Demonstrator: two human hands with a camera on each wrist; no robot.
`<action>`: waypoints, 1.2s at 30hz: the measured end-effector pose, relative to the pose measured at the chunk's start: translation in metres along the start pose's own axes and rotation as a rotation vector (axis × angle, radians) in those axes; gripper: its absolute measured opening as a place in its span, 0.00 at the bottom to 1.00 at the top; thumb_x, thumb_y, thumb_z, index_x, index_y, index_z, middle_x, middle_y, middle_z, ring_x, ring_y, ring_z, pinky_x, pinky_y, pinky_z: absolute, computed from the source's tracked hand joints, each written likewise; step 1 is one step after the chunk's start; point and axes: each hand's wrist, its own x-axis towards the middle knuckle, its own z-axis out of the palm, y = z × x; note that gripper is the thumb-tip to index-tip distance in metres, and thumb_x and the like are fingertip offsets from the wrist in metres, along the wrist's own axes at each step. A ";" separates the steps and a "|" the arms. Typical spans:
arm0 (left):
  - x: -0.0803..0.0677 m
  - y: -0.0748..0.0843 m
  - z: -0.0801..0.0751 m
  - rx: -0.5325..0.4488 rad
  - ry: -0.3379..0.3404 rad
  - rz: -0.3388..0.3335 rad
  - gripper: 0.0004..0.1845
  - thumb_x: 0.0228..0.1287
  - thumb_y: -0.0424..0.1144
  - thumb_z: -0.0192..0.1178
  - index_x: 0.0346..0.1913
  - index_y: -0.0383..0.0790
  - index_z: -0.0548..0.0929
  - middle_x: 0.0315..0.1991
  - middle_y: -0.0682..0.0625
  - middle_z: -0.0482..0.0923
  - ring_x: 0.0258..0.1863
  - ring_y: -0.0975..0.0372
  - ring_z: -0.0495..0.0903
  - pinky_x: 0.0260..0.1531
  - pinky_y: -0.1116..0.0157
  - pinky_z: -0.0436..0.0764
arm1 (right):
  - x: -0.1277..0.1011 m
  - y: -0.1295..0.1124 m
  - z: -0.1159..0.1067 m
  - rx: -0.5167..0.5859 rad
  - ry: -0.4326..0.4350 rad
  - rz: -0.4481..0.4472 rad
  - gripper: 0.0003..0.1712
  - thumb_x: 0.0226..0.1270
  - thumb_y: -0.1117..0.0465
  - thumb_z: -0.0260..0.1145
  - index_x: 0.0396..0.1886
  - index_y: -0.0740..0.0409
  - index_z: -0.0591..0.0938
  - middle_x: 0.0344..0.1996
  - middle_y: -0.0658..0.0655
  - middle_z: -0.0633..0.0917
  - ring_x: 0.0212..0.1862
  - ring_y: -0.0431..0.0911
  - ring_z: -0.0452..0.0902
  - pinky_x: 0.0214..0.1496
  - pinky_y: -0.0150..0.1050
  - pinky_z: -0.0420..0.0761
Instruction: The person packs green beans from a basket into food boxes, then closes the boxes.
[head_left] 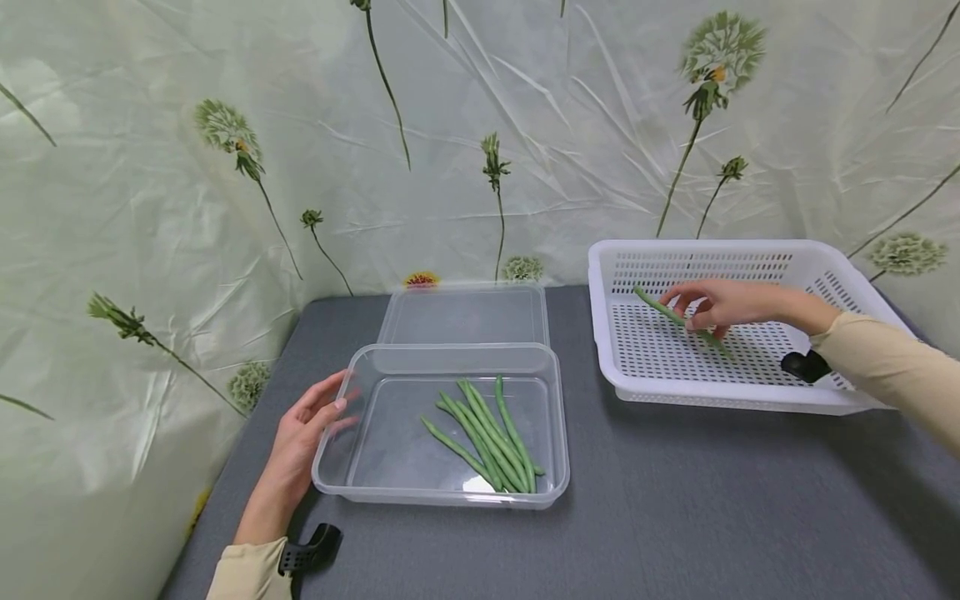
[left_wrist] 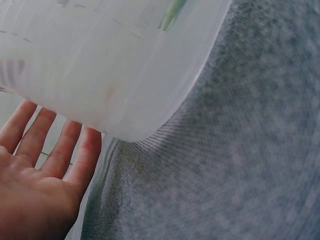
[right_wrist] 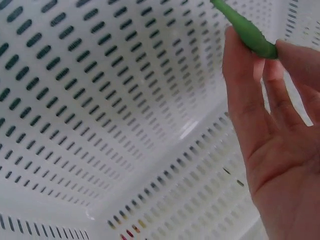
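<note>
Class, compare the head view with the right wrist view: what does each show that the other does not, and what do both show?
Only the head view shows the left hand touching the clear container, the green beans lying in it, the lid behind and the grey table. Only the right wrist view shows the basket's slotted corner close up. Both show the right hand pinching a green bean inside the white basket.

Your right hand pinches a green bean over a white basket perforated with rows of small slots; more green beans lie in the clear container your left hand touches; the tabletop is dark grey; your sleeves are beige; the backdrop is pale green, printed with dandelion heads.
</note>
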 end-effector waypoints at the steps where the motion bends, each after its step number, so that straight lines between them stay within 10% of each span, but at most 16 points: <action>1: 0.000 0.000 0.000 -0.002 0.000 0.000 0.27 0.75 0.38 0.55 0.72 0.37 0.65 0.65 0.54 0.71 0.60 0.65 0.75 0.50 0.64 0.80 | -0.001 -0.002 -0.001 0.005 0.002 -0.008 0.30 0.67 0.73 0.60 0.68 0.68 0.65 0.51 0.67 0.73 0.40 0.52 0.76 0.31 0.44 0.82; 19: 0.000 0.001 0.001 0.015 0.007 -0.008 0.26 0.75 0.38 0.54 0.72 0.37 0.66 0.66 0.52 0.70 0.60 0.66 0.75 0.49 0.65 0.80 | -0.028 -0.035 -0.004 0.024 0.092 -0.203 0.26 0.71 0.74 0.57 0.65 0.73 0.64 0.44 0.69 0.78 0.41 0.50 0.82 0.32 0.46 0.85; 36: 0.000 0.001 0.001 0.009 0.011 -0.009 0.26 0.75 0.38 0.55 0.72 0.37 0.65 0.66 0.52 0.71 0.59 0.65 0.75 0.49 0.65 0.81 | -0.055 -0.070 0.017 0.034 0.321 -0.165 0.26 0.71 0.70 0.61 0.65 0.67 0.67 0.47 0.64 0.77 0.42 0.44 0.83 0.34 0.46 0.85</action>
